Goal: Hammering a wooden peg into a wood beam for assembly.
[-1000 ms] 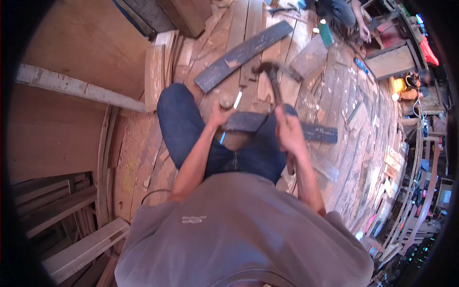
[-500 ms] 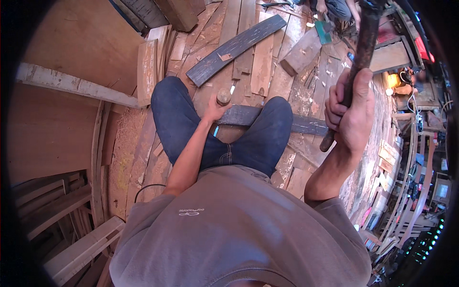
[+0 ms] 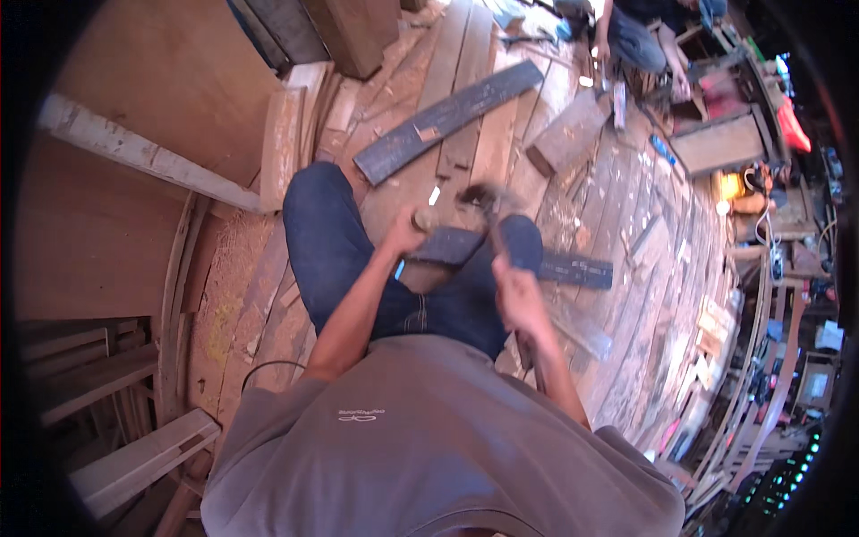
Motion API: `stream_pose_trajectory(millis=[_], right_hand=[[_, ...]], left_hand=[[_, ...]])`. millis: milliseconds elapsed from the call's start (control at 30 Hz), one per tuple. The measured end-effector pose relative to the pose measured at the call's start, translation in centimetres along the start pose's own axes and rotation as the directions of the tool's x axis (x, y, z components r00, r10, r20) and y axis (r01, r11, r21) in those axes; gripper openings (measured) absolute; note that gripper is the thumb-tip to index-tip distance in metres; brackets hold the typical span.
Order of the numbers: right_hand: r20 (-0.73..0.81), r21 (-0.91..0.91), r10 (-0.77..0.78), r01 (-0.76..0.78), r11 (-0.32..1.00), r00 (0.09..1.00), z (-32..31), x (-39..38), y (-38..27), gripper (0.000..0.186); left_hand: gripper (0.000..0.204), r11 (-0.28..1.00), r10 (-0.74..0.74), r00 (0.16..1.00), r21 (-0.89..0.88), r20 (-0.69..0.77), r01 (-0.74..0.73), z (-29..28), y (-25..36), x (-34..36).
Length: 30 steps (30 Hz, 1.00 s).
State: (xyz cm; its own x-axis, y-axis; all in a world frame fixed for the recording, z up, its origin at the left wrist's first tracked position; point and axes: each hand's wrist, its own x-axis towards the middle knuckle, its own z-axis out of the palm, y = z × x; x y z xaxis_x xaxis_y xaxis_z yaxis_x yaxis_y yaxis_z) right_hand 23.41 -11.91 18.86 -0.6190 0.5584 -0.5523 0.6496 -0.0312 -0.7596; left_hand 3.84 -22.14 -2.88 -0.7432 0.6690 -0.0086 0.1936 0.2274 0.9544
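Observation:
My left hand (image 3: 404,236) is closed around a wooden-handled chisel (image 3: 425,217), held upright over a dark plank (image 3: 447,245) that lies across the floor between my knees. Only the round handle end shows; the blade is hidden below my fist. My right hand (image 3: 522,300) grips the shaft of a hammer (image 3: 501,237) above my right thigh. The hammer's dark head is smeared by motion, a little to the right of the chisel and apart from it in the picture.
A second dark plank (image 3: 447,121) lies diagonally ahead, with a thick wooden block (image 3: 568,134) to its right. Wood chips litter the floorboards. Another person's hand (image 3: 682,88) shows at the far right. A white-edged panel (image 3: 152,157) stands at my left.
My right hand has swung the hammer down and leftward from its raised position at the right. My left hand stays on the chisel; the view has shifted slightly.

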Motion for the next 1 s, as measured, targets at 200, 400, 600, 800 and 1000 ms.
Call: stream_pose_trajectory(millis=[200,400,600,800,1000], right_hand=[[-0.064,0.312,-0.018,0.038,0.949,0.998,-6.2,0.0,-5.8,0.053],[-0.086,0.370,0.007,0.025,0.929,0.996,-7.3,-0.7,-3.8,0.054],[-0.012,0.336,0.090,-0.081,0.939,0.996,-4.9,-0.3,-2.1,0.053],[0.100,0.303,0.084,-0.111,0.947,0.991,-3.3,-0.1,-1.4,0.052],[0.134,0.285,0.113,-0.147,0.947,0.985,-2.9,-0.4,-1.3,0.052]], left_hand=[[0.041,0.943,0.028,0.965,-0.312,-0.262,-0.112,-2.6,-3.6,3.6],[0.028,0.817,0.064,0.989,-0.563,-0.130,-0.127,-6.0,3.2,3.9],[0.026,0.866,0.047,0.995,-0.493,-0.090,-0.085,-5.2,3.1,1.9],[0.029,0.862,-0.040,0.999,-0.506,-0.037,0.016,-3.4,3.5,0.6],[0.024,0.881,-0.047,0.999,-0.472,-0.011,0.036,-2.8,2.7,0.1]])
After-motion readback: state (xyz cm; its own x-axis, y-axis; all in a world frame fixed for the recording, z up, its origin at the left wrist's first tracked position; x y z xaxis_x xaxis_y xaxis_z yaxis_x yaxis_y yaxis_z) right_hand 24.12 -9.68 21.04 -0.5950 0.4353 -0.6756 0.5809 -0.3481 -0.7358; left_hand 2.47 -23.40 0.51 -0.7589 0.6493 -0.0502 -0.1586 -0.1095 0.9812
